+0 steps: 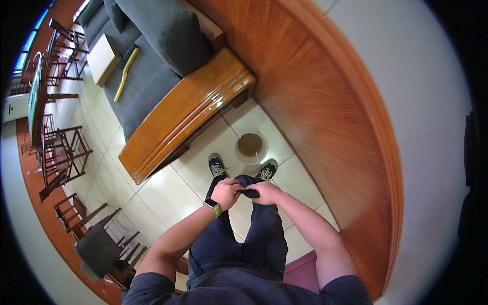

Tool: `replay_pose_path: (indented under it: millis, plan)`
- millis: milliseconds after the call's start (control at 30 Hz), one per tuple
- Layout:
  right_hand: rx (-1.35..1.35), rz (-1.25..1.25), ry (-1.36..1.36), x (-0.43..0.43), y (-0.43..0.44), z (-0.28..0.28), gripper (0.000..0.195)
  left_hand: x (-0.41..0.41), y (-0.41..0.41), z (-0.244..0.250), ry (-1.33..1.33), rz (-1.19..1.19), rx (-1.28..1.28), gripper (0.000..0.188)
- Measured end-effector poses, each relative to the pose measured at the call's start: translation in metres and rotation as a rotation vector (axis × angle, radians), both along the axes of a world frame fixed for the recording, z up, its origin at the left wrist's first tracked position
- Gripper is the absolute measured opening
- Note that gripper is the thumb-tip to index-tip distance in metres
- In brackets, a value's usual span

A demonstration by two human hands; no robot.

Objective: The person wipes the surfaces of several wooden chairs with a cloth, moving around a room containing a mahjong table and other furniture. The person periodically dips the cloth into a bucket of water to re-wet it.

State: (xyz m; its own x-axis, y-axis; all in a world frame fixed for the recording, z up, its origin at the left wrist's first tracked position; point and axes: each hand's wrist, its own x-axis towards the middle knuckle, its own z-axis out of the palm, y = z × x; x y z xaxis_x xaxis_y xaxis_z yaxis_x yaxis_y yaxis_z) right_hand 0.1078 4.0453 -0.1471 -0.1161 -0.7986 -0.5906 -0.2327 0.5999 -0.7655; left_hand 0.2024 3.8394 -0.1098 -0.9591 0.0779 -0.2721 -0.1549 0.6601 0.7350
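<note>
A bunched dark cloth is held between my two hands, in front of my thighs. My left hand, with a smartwatch on a green band at the wrist, grips its left side. My right hand pinches the right side, thumb toward the middle. Folds hide most of the cloth's shape. On the floor past my shoes stands a round, see-through bucket with murky brownish liquid in it. It sits apart from both hands.
A grey sofa with a glossy wooden armrest stands ahead to the left. A yellow-handled brush and a pale box lie on its seat. Wood panelling lines the right wall. Several wooden chairs are at far left.
</note>
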Motion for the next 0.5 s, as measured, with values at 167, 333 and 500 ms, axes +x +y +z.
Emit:
replay_pose_path:
  millis: [167,333,500]
  plan:
    - [0.112,-0.149,0.075,-0.021,-0.006,-0.057,0.031,-0.015,-0.005,-0.058,0.068,0.163,-0.08,0.017]
    - [0.196,-0.094,0.24,-0.028,-0.02,-0.106,0.028,-0.015,-0.014,-0.118,-0.021,0.267,-0.009,0.014]
    - [0.351,-0.13,0.401,-0.024,-0.029,-0.199,0.031,-0.014,-0.006,-0.209,-0.167,0.32,0.027,0.013]
